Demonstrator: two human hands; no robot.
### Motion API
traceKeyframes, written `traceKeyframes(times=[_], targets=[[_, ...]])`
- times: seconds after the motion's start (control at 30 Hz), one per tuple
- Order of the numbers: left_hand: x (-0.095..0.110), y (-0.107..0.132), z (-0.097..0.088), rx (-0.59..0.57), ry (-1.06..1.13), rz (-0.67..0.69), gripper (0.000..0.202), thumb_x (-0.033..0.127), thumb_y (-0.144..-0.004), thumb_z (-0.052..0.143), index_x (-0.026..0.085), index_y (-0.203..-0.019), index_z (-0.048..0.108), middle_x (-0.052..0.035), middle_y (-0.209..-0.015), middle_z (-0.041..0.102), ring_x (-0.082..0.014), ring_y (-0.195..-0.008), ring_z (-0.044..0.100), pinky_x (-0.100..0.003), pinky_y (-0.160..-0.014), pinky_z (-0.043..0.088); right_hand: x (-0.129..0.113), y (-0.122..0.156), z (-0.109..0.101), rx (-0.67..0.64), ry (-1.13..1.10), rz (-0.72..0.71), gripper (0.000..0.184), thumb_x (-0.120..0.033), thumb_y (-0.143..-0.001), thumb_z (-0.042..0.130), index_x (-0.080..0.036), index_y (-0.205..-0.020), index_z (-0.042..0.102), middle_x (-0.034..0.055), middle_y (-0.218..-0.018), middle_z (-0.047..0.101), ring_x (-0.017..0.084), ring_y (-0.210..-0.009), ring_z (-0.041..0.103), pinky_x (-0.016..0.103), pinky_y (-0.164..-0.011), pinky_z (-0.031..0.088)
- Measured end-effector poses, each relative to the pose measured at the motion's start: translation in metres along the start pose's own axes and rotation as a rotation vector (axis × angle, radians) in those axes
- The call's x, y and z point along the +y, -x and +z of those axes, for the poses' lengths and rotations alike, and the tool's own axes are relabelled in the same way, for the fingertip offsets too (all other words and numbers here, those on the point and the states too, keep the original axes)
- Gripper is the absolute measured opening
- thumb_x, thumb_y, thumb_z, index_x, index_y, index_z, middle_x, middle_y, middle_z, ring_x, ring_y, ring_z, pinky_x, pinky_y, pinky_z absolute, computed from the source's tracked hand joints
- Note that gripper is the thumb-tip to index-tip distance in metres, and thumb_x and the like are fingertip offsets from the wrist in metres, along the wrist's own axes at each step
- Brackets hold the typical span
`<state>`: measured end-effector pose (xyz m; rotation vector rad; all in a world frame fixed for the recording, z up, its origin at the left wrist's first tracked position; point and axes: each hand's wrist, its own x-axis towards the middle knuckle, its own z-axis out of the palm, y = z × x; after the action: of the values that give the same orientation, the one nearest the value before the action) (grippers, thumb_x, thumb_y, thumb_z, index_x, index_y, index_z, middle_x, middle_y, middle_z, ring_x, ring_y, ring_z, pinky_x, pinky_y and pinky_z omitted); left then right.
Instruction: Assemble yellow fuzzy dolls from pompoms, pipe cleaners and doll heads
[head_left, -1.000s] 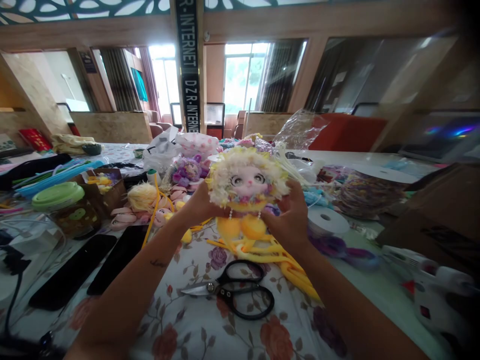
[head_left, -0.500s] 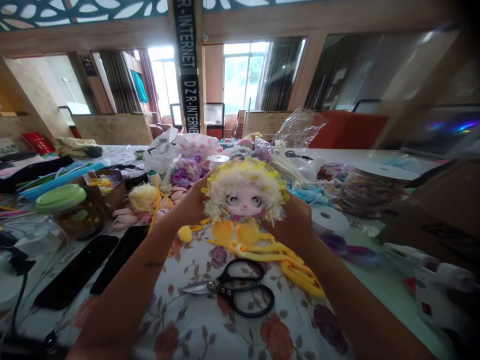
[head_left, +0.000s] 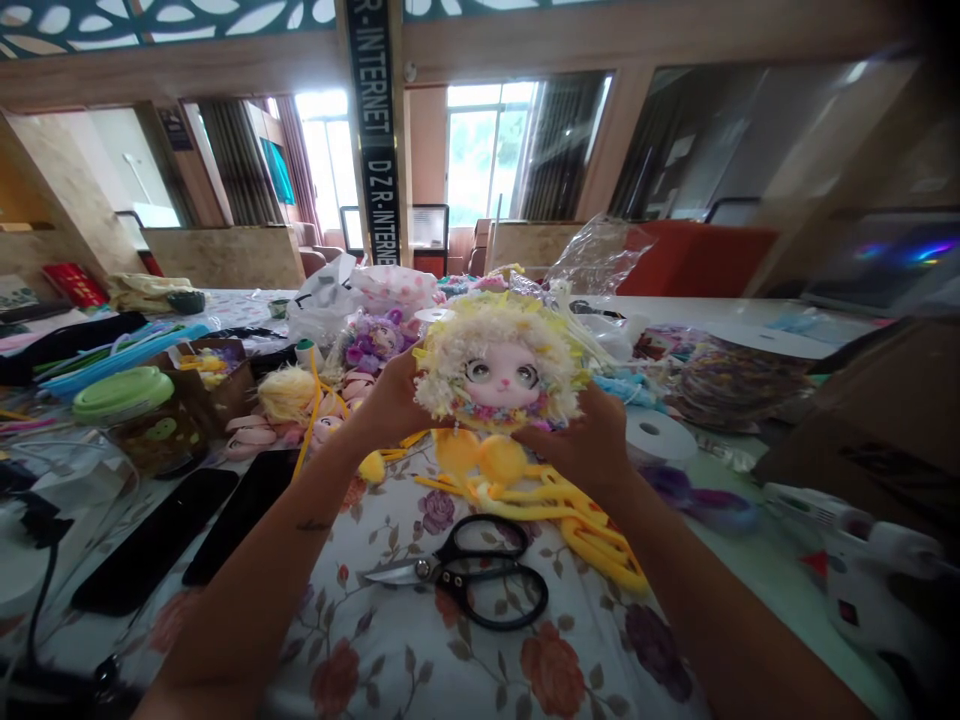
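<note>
A plush doll head (head_left: 501,372) with a pink face, cream curly hair and a yellow frill is held up over the table between both hands. My left hand (head_left: 401,400) grips its left side, the fingertips hidden behind the hair. On the other side my right hand (head_left: 589,435) is closed on it, thumb near the chin. Two yellow pompoms (head_left: 501,460) show just below the head. Yellow chenille strips (head_left: 600,540) lie under and beside my right hand. Black-handled scissors (head_left: 469,572) rest on the floral cloth (head_left: 420,650) nearer to me.
Two black phones (head_left: 154,540) and a green-lidded jar (head_left: 139,420) stand at the left. Doll pieces with yellow hair (head_left: 286,398) lie behind my left arm. A white ribbon roll (head_left: 660,437), purple fluffy strips (head_left: 701,500) and a white glue gun (head_left: 862,560) are at the right.
The doll head has risen and shifted slightly right, its face now tilted up more. My right thumb has moved in under the chin. The scissors stay in place.
</note>
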<state>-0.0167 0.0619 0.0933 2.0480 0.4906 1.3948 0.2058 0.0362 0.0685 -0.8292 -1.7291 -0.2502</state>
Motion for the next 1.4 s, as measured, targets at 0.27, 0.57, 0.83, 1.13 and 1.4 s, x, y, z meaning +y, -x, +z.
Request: traceKeyframes(times=[0.27, 0.57, 0.83, 1.13, 1.4], targets=[[-0.001, -0.001, 0.004, -0.023, 0.135, -0.368, 0.068, 0.022, -0.046, 0.085, 0.012, -0.109, 0.06, -0.01, -0.097, 0.071, -0.0272, -0.089, 0.066, -0.035, -0.074, 0.056, -0.003, 0.001, 0.009, -0.1, -0.333, 0.336, 0.034, -0.033, -0.062, 0.076, -0.021, -0.089, 0.061, 0.0025, -0.08, 0.067, 0.024, -0.078, 0.065, 0.037, -0.072, 0.055], [-0.017, -0.003, 0.009, -0.033, 0.332, -0.474, 0.061, 0.024, -0.057, 0.079, 0.014, -0.113, 0.059, -0.0073, -0.099, 0.071, -0.0245, -0.092, 0.066, -0.031, -0.076, 0.054, -0.008, -0.005, 0.017, -0.255, -0.636, 0.644, 0.032, -0.031, -0.064, 0.077, -0.019, -0.086, 0.057, 0.0046, -0.087, 0.068, 0.022, -0.084, 0.067, 0.037, -0.079, 0.055], [-0.02, -0.001, 0.012, -0.063, 0.476, -0.474, 0.053, 0.031, -0.062, 0.078, 0.016, -0.11, 0.061, -0.0088, -0.102, 0.07, -0.0242, -0.091, 0.067, -0.031, -0.076, 0.054, -0.012, -0.007, 0.015, -0.26, -0.639, 0.666, 0.028, -0.029, -0.064, 0.074, -0.02, -0.081, 0.055, 0.0062, -0.089, 0.069, 0.024, -0.089, 0.066, 0.039, -0.082, 0.054], [-0.023, -0.001, 0.01, 0.023, 0.349, -0.467, 0.048, 0.032, -0.059, 0.077, 0.015, -0.102, 0.063, -0.0072, -0.099, 0.071, -0.0257, -0.096, 0.066, -0.032, -0.076, 0.054, -0.011, -0.004, 0.013, -0.277, -0.742, 0.651, 0.033, -0.037, -0.07, 0.072, -0.02, -0.095, 0.058, 0.0072, -0.1, 0.069, 0.024, -0.094, 0.066, 0.038, -0.082, 0.054], [-0.023, -0.001, 0.011, 0.018, 0.395, -0.447, 0.046, 0.031, -0.061, 0.077, 0.014, -0.101, 0.063, -0.0077, -0.097, 0.071, -0.0249, -0.093, 0.066, -0.032, -0.076, 0.054, -0.016, -0.004, 0.017, -0.229, -0.76, 0.659, 0.03, -0.032, -0.073, 0.067, -0.019, -0.098, 0.058, 0.0078, -0.101, 0.069, 0.024, -0.096, 0.066, 0.038, -0.084, 0.053]])
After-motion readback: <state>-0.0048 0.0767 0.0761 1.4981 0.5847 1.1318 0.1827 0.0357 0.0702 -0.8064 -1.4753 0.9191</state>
